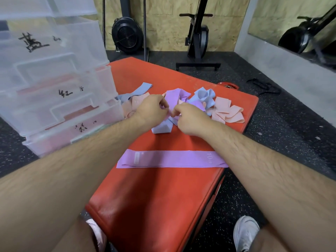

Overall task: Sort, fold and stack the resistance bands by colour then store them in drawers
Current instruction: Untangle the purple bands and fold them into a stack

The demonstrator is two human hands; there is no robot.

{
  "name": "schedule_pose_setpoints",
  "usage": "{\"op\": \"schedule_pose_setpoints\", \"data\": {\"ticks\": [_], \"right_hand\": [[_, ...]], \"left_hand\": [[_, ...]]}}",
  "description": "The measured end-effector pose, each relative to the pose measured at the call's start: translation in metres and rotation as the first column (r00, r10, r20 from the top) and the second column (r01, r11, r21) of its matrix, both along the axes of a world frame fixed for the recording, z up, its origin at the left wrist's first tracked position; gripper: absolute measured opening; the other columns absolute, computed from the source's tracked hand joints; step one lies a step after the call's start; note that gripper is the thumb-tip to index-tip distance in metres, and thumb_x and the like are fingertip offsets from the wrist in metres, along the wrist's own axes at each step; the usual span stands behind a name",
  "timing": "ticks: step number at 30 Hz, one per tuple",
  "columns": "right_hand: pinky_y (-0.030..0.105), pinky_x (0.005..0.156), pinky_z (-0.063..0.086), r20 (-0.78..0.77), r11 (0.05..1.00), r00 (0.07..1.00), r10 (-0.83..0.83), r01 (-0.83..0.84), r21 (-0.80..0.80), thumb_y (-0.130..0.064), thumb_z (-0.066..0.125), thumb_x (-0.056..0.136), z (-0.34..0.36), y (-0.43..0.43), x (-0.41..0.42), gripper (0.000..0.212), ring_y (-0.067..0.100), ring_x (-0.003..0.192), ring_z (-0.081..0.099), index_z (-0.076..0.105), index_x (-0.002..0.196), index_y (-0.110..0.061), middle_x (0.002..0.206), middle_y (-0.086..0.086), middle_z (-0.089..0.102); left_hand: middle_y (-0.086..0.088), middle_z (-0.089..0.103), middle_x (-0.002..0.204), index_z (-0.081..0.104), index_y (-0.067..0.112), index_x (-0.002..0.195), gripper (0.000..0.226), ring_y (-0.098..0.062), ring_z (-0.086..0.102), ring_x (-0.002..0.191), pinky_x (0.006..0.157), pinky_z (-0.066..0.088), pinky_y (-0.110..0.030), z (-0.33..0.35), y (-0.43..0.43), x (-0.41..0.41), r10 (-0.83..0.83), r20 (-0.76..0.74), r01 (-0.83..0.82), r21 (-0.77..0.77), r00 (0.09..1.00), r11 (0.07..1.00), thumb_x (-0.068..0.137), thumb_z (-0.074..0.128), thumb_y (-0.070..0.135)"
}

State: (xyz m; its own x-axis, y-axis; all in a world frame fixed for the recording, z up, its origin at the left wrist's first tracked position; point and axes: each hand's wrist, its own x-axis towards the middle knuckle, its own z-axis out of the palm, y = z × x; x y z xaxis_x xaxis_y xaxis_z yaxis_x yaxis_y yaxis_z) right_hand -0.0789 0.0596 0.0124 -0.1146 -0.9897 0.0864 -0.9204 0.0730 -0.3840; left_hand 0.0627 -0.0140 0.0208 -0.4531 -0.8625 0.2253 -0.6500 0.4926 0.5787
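Pinching a purple band (175,99) in the 12 o'clock pile, left hand (151,109) and right hand (189,118) close; flat purple band (171,159) lies at 6 o'clock.

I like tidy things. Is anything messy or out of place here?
Yes: the pile of bands on the red mat is a jumble of purple, blue and pink, unsorted. Only one purple band lies flat and apart.

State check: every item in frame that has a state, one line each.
Flat purple band: laid out flat, unfolded, nearest the person.
Band pile: mixed blue, purple, pink, tangled, unsorted.
Left hand: pinching purple band in pile.
Right hand: pinching same band.
Drawer unit: drawers closed, labelled.
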Motion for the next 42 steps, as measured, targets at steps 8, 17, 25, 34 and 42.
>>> {"op": "schedule_pose_setpoints", "data": {"ticks": [8, 17, 25, 34, 42], "right_hand": [[0.037, 0.100, 0.044, 0.216, 0.975, 0.975, 0.053, -0.004, -0.223, -0.004, 0.043, 0.092, 0.027, 0.018, 0.003, 0.045, 0.016, 0.119, 0.050, 0.055, 0.130, -0.025, 0.125, -0.011, 0.055], [0.010, 0.084, 0.034, 0.228, 0.926, 0.933, 0.278, -0.198, -0.321, -0.020, 0.061, 0.097, 0.055, 0.035, 0.017, 0.009, 0.009, 0.103, 0.052, 0.068, 0.103, -0.019, 0.102, -0.007, 0.067], [0.023, 0.076, 0.048, 0.335, 0.919, 0.898, 0.286, -0.158, -0.362, -0.025, 0.064, 0.094, 0.068, 0.044, 0.025, 0.009, 0.010, 0.083, 0.061, 0.061, 0.087, -0.030, 0.087, -0.006, 0.067], [0.017, 0.062, 0.044, 0.380, 0.917, 0.887, 0.263, -0.106, -0.386, -0.020, 0.066, 0.094, 0.066, 0.047, 0.021, 0.008, 0.003, 0.064, 0.051, 0.062, 0.088, -0.021, 0.078, -0.005, 0.061], [0.020, 0.103, 0.043, 0.448, 0.919, 0.836, 0.316, -0.154, -0.362, -0.019, 0.075, 0.087, 0.069, 0.053, 0.020, 0.047, -0.001, 0.120, 0.056, 0.052, 0.127, -0.025, 0.124, -0.008, 0.063]], "left_hand": [[0.004, 0.062, 0.089, 0.058, 0.016, 0.104, 0.027, -0.011, 0.055, 0.069, 0.062, 0.048, -0.022, 0.029, 0.034, 0.028, -0.120, -0.233, 0.125, 0.008, 0.965, 0.992, 0.082, 0.053, 0.002], [-0.001, 0.060, 0.087, 0.055, 0.018, 0.106, 0.026, -0.010, 0.054, 0.071, 0.059, 0.048, -0.026, 0.054, 0.060, 0.057, -0.209, -0.422, 0.229, -0.005, 0.882, 0.973, 0.084, 0.065, 0.008], [-0.006, 0.063, 0.102, 0.053, 0.014, 0.102, 0.029, -0.028, 0.064, 0.072, 0.059, 0.052, -0.042, 0.064, 0.067, 0.064, -0.168, -0.499, 0.167, -0.048, 0.850, 0.985, 0.085, 0.076, 0.022], [0.007, 0.062, 0.075, 0.053, 0.013, 0.092, 0.030, -0.002, 0.057, 0.058, 0.052, 0.040, -0.015, 0.063, 0.069, 0.064, -0.126, -0.435, 0.111, -0.060, 0.892, 0.992, 0.084, 0.078, 0.029], [0.006, 0.066, 0.089, 0.065, 0.024, 0.082, 0.010, -0.007, 0.062, 0.086, 0.071, 0.048, -0.019, 0.063, 0.069, 0.062, -0.224, -0.313, 0.145, -0.258, 0.923, 0.955, 0.090, 0.071, 0.027]]}}
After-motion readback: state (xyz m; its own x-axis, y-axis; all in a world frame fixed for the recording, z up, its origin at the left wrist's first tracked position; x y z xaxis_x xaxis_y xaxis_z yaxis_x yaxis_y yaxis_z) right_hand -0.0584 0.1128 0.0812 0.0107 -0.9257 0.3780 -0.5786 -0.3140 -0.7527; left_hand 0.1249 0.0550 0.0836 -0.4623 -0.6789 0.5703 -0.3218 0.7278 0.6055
